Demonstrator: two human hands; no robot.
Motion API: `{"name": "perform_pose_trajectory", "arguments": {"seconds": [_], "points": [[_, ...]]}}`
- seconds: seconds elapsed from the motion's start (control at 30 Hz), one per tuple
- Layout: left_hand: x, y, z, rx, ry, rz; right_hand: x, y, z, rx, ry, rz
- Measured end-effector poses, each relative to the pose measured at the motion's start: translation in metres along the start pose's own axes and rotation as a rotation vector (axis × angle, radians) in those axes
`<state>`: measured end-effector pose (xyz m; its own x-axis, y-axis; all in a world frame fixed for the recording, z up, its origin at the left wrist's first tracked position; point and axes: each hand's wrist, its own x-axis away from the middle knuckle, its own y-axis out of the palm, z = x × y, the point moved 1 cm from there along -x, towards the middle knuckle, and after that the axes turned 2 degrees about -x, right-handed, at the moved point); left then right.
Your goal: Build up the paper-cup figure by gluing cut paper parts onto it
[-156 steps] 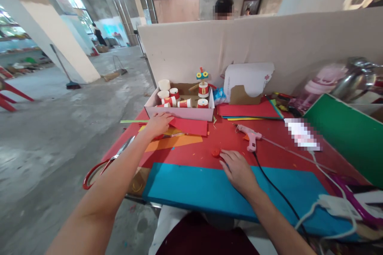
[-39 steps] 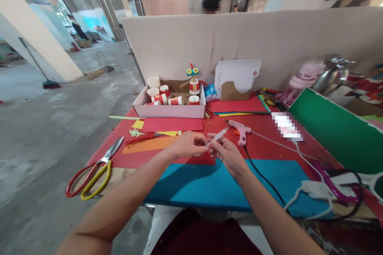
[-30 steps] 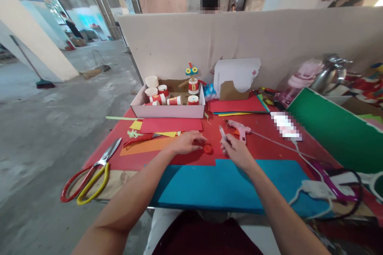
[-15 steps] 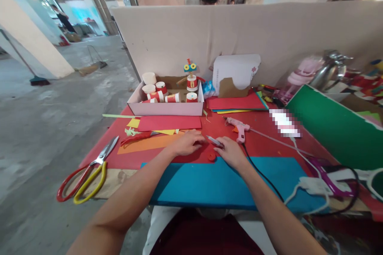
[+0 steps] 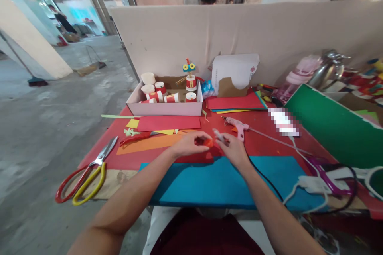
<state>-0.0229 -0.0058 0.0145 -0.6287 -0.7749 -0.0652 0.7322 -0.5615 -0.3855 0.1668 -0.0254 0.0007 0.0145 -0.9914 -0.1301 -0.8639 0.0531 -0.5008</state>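
Got red-topped bench point(image 5: 266, 149) across mid-frame, blue sheet point(image 5: 203, 185) along lower centre. Pink glue gun point(image 5: 237, 124) right of centre; keep clear. Left hand point(image 5: 190, 144), centre: loosely curled, pinching at the tips. Right hand point(image 5: 233, 148), just right: closed round pale pen-like stick point(image 5: 220, 137). Small red piece point(image 5: 208, 142) just below frame centre, in left pinch. Probably best: grip piece by its edge, steady wrists low, avoid squeezing it out of shape.

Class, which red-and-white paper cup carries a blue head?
The red-and-white paper cup at the pale cardboard box's right rear: a blue yellow-eyed head sits above it, none above the other cups.
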Motion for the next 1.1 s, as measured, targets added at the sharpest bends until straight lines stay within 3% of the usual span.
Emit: {"name": "perform_pose_trajectory", "arguments": {"seconds": [0.07,0.17,0.23,0.37,0.53,0.67,0.8,0.97,1.1], "points": [[0.001,-0.007,-0.002,0.302,-0.077,0.1,0.0,-0.002,-0.007,-0.252,0.117,0.054],[0.0,-0.014,-0.005,0.581,-0.103,0.2,0.001,0.001,-0.023,-0.576,0.24,-0.081],[-0.001,-0.015,-0.007,0.668,-0.103,0.229,0.003,0.005,-0.033,-0.655,0.228,-0.091],[-0.001,-0.015,-0.011,0.72,-0.105,0.243,0.004,0.016,-0.048,-0.479,0.02,0.066],[-0.001,-0.014,-0.015,0.763,-0.119,0.233,0.006,0.029,-0.056,-0.289,-0.232,0.104],[-0.001,-0.013,-0.014,0.779,-0.087,0.214,0.006,0.03,-0.052,-0.316,-0.259,0.099],[0.001,-0.02,-0.01,0.561,-0.065,0.24,0.001,0.017,-0.033,-0.157,-0.137,0.159],[0.004,-0.029,-0.008,-0.213,-0.064,0.201,0.0,0.0,-0.002,0.251,-0.12,-0.109],[0.003,-0.022,-0.011,-0.449,-0.005,0.103,0.005,0.0,0.009,0.356,-0.165,-0.214]]}}
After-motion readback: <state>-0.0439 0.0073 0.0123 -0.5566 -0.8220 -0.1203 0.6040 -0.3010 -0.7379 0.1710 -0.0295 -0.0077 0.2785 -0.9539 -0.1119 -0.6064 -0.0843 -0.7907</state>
